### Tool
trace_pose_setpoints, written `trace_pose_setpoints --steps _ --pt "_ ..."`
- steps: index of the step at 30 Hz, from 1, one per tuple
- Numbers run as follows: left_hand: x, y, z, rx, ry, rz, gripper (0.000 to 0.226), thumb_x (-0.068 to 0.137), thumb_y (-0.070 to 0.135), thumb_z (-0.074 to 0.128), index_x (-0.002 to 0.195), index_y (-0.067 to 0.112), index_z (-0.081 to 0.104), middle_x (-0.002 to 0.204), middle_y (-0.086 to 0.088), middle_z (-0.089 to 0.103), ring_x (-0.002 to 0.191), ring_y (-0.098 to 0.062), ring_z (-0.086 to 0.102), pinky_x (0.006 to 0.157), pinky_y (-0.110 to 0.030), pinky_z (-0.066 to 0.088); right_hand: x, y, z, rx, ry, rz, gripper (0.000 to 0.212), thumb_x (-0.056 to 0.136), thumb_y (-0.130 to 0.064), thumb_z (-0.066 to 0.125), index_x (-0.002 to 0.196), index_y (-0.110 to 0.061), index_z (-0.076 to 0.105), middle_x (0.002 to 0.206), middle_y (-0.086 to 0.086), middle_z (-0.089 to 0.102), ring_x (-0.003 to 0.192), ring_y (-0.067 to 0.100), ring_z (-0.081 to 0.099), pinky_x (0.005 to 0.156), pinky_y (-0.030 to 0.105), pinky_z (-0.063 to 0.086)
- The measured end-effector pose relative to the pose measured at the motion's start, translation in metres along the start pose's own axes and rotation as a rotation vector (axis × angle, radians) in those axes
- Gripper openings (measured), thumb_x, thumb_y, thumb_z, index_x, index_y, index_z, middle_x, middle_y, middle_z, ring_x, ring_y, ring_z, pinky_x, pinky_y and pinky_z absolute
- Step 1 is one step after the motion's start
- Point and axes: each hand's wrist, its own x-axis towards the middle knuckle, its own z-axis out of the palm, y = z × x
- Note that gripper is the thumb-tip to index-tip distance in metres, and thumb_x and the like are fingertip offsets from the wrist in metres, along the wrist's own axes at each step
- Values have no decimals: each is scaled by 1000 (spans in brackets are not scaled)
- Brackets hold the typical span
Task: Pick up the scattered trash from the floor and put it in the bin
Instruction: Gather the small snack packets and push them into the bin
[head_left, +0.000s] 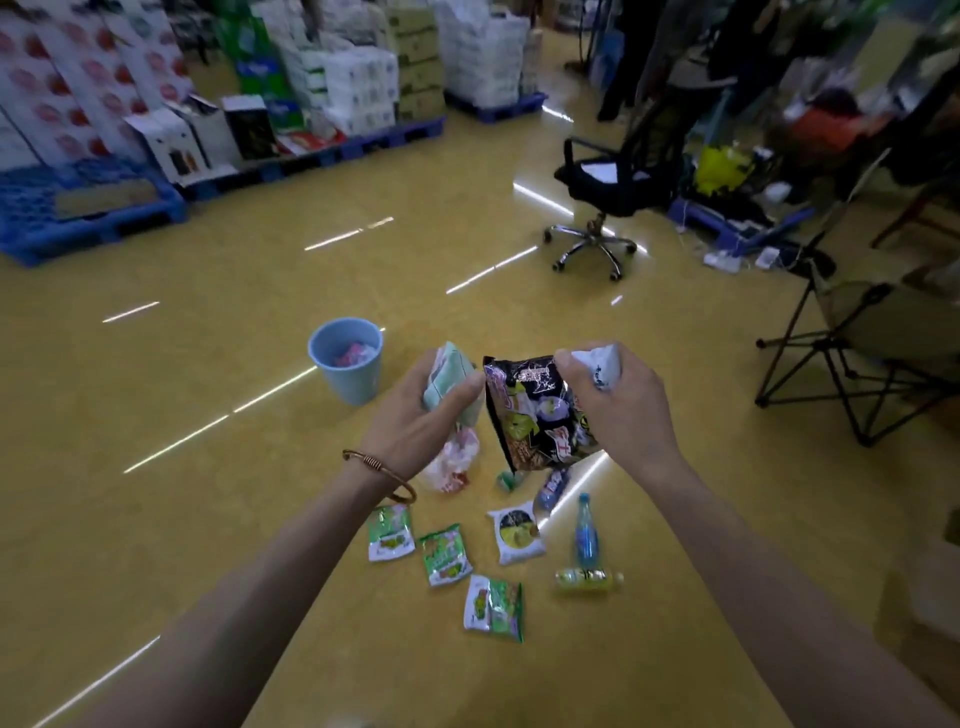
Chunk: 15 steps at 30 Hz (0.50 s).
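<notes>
While both hands were raised over the yellow floor (208, 519), the left hand (415, 418) curled its fingers and thumb round a pale green packet (451, 382), and the right hand (623, 410) clutched a crumpled white wrapper (598, 365) together with the top edge of a black printed snack bag (540, 415), which hung below it. A copper-coloured bracelet (382, 470) circled the left wrist.

A light blue bin (353, 387) stood upright on the floor, beyond the left hand and to its left, with pink and white rubbish (354, 354) already inside. A red-and-white clear plastic bag (449, 462) showed to the right of the bin, just under the left hand; whether it hung from that hand or lay on the floor could not be told.

More trash lay scattered to the right of the bin and nearer the camera: three green sachets (390, 534) (445, 553) (493, 601), a white packet with a round print (517, 530), a blue bottle (587, 532), a yellow bottle (589, 577) lying on its side, and a small dark bottle (553, 486).

Well beyond the bin and to its right stood a black office chair (608, 176); blue pallets (88, 218) stacked with goods lined the floor far behind the bin.
</notes>
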Motion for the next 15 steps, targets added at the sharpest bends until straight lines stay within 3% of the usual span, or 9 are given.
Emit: trace_pose_setpoints --steps 4,9,15 --pt "7 -4 -71 75 34 57 38 83 46 51 105 16 55 74 6 57 49 4 50 46 -14 41 15 -48 51 -33 -18 -90 35 91 -36 58 90 -2 62 79 14 64 66 18 51 52 14 36" --pt "11 -19 -148 114 92 49 27 88 39 52 101 15 54 72 7 55 47 3 50 43 -12 38 33 -91 123 -3 -123 -151 35 92 -35 58 89 0 62 76 16 64 63 20 50 55 25 37" --pt "31 -51 -204 160 190 -9 28 87 46 53 94 19 53 71 5 57 48 -1 49 46 -19 42 71 -114 199 -16 -249 -198 23 91 -34 59 80 -14 58 64 -10 55 58 -5 53 53 11 37"
